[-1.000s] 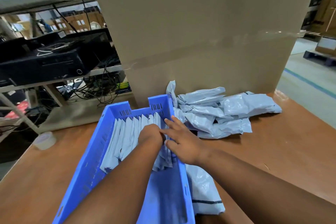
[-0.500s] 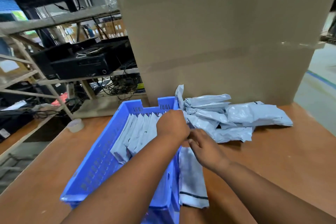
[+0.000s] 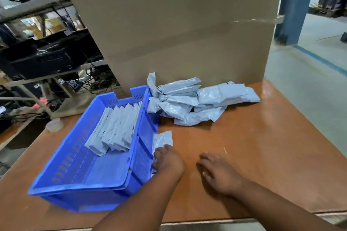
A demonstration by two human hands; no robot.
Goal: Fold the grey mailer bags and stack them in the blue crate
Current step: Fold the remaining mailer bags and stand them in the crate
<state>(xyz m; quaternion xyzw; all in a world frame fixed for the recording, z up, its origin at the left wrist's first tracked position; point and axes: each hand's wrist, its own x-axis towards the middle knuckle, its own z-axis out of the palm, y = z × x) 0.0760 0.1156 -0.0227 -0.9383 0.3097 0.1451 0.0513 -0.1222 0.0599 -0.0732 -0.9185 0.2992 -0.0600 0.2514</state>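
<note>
A blue crate (image 3: 75, 159) stands on the brown table, left of centre, with a row of folded grey mailer bags (image 3: 118, 127) upright inside it. A loose pile of unfolded grey mailer bags (image 3: 195, 103) lies behind it to the right. One grey mailer bag (image 3: 162, 139) lies flat on the table against the crate's right wall. My left hand (image 3: 168, 161) rests on its near part, fingers curved over it. My right hand (image 3: 218, 171) lies on the bare table to the right, fingers spread, holding nothing.
A tall cardboard box (image 3: 178, 33) stands at the back of the table (image 3: 262, 155). A roll of clear tape (image 3: 53, 124) sits at the table's left edge. Shelving with black equipment and cables (image 3: 47, 56) is at the left. The table's front edge is near my forearms.
Both hands have left the crate and dropped to the table on its right. The left hand now lies on the single bag; the right hand has let go and moved right.
</note>
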